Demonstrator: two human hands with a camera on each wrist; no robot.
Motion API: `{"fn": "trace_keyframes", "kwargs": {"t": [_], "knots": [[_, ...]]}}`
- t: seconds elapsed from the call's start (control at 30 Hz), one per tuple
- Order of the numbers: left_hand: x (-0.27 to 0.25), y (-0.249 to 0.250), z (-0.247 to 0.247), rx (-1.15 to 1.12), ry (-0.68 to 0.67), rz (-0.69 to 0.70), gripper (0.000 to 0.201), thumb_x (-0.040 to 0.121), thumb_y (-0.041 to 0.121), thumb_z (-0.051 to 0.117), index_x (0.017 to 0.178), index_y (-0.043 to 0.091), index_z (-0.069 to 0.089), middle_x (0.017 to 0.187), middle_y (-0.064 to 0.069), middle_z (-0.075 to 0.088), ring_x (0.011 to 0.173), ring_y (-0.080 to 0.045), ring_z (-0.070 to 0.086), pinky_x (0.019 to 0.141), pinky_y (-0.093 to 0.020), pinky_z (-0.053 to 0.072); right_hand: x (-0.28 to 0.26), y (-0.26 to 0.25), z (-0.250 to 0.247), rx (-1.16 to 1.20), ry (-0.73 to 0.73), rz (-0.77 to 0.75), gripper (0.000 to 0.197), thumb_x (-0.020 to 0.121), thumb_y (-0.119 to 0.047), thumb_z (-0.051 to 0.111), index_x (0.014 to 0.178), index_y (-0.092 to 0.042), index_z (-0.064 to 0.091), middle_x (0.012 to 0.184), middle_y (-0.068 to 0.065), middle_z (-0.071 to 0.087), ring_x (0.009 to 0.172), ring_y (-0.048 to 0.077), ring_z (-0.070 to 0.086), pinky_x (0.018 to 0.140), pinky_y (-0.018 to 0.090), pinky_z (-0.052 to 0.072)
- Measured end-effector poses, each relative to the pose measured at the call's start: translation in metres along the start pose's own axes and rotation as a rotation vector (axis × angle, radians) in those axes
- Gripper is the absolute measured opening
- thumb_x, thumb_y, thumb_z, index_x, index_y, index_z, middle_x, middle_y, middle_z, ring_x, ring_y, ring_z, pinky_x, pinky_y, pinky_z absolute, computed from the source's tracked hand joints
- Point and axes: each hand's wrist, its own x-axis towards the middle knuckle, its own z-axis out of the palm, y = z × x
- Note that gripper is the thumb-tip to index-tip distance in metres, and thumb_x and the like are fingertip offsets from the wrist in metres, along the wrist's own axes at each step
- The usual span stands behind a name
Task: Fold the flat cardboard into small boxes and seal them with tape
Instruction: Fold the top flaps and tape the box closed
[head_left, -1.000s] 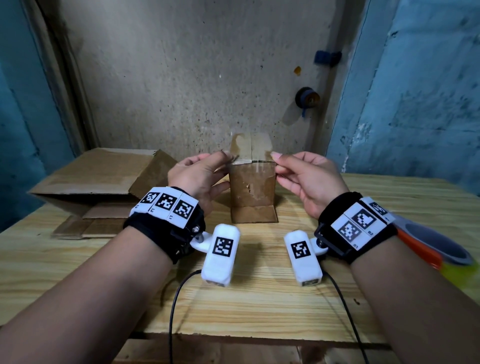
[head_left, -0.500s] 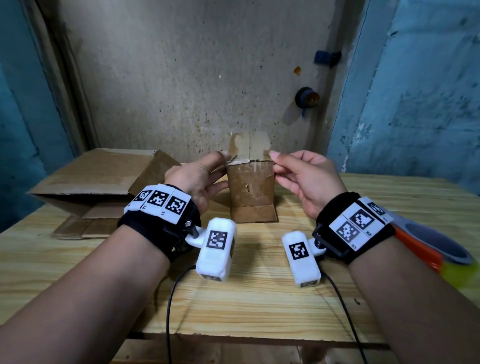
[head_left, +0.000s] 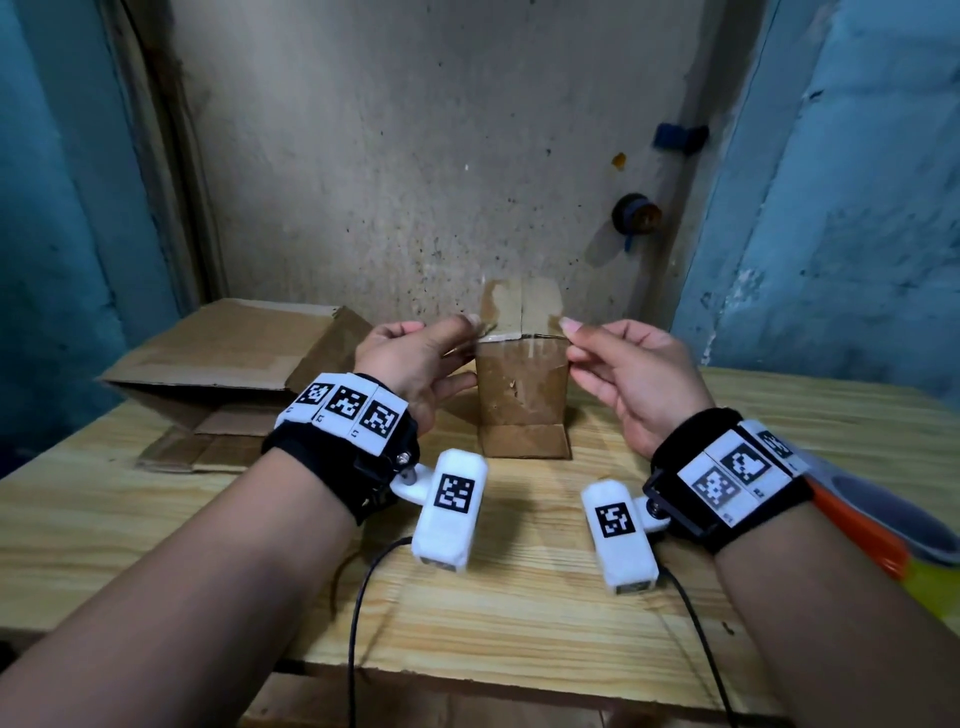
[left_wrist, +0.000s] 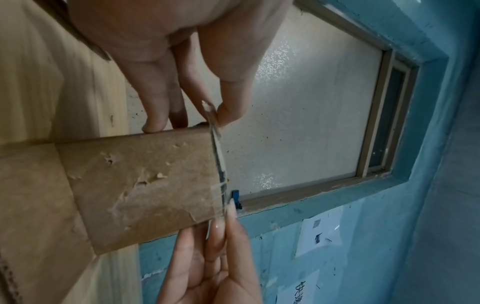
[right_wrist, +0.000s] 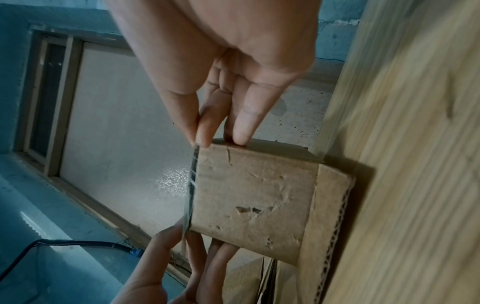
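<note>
- A small upright brown cardboard box (head_left: 521, 397) is stood on the pale wooden bench (head_left: 519, 597), towards the middle of the far edge, near the stained wall.
- The box's far top flap is seen standing up; a bottom flap is laid flat on the bench at the near side.
- A strip of clear tape (left_wrist: 219, 164) is stretched across the box's top edge, held taut between both hands.
- The tape's left end is pinched by the left hand (head_left: 410, 364) between thumb and forefinger; the other fingers (left_wrist: 155, 107) are rested against the box's left side.
- The tape's right end is pinched by the right hand (head_left: 639, 379) in the same way; in the right wrist view one of its fingers (right_wrist: 246, 123) is touching the box's upper corner.
- Whether the tape is already stuck to the cardboard cannot be told.
- A large flattened brown cardboard carton (head_left: 218, 358) is laid at the bench's far left corner, well apart from the small box, with loose cardboard pieces (head_left: 208, 441) beside its near side.
- An orange and yellow tape dispenser with a grey roll (head_left: 883, 530) is seen at the bench's right edge, partly hidden behind the right forearm.
- Black wristbands with white marker tags are worn on both wrists; white camera pods with black cables are hung under them.
</note>
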Motion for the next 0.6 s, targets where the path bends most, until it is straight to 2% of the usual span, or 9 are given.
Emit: {"fn": "trace_keyframes", "kwargs": {"t": [0.07, 0.13, 0.27, 0.4, 0.6], "knots": [[0.0016, -0.0007, -0.0003, 0.018, -0.020, -0.027, 0.071, 0.079, 0.007, 0.084, 0.138, -0.006, 0.048, 0.104, -0.018, 0.076, 0.088, -0.029, 0.077, 0.064, -0.041, 0.062, -0.0003, -0.0001, 0.0005, 0.000, -0.004, -0.003, 0.016, 0.086, -0.014, 0.084, 0.083, -0.014, 0.068, 0.104, 0.013, 0.080, 0.082, 0.010, 0.075, 0.090, 0.032, 0.062], [0.0028, -0.0008, -0.0006, 0.033, -0.020, -0.051, 0.062, 0.082, 0.009, 0.081, 0.135, -0.007, 0.056, 0.104, -0.015, 0.077, 0.084, -0.024, 0.077, 0.059, -0.034, 0.060, -0.0009, -0.0003, 0.0006, 0.002, -0.005, -0.005, 0.016, 0.087, -0.013, 0.083, 0.084, -0.013, 0.068, 0.104, 0.014, 0.080, 0.082, 0.010, 0.075, 0.087, 0.030, 0.063], [0.0043, -0.0006, -0.0002, 0.035, -0.013, -0.070, 0.053, 0.083, 0.008, 0.080, 0.130, -0.006, 0.061, 0.100, -0.013, 0.077, 0.078, -0.021, 0.077, 0.056, -0.032, 0.059, -0.0015, -0.0011, 0.0000, 0.002, -0.006, -0.002, 0.015, 0.087, -0.013, 0.083, 0.083, -0.012, 0.068, 0.103, 0.015, 0.080, 0.083, 0.011, 0.076, 0.086, 0.030, 0.063], [0.0082, -0.0005, -0.0005, 0.054, -0.005, -0.074, 0.051, 0.081, 0.009, 0.081, 0.127, -0.005, 0.064, 0.102, -0.013, 0.077, 0.077, -0.021, 0.077, 0.056, -0.028, 0.059, -0.0003, -0.0007, 0.0000, 0.002, 0.002, 0.001, 0.016, 0.086, -0.013, 0.083, 0.082, -0.013, 0.068, 0.102, 0.014, 0.080, 0.082, 0.010, 0.076, 0.080, 0.026, 0.063], [0.0091, -0.0003, -0.0010, 0.058, 0.016, -0.070, 0.055, 0.078, 0.009, 0.084, 0.127, -0.004, 0.063, 0.099, -0.012, 0.078, 0.078, -0.020, 0.077, 0.057, -0.028, 0.059, 0.0008, 0.0000, 0.0001, 0.006, 0.005, 0.014, 0.017, 0.085, -0.013, 0.084, 0.081, -0.013, 0.068, 0.085, 0.008, 0.079, 0.079, 0.011, 0.075, 0.076, 0.024, 0.062]]}}
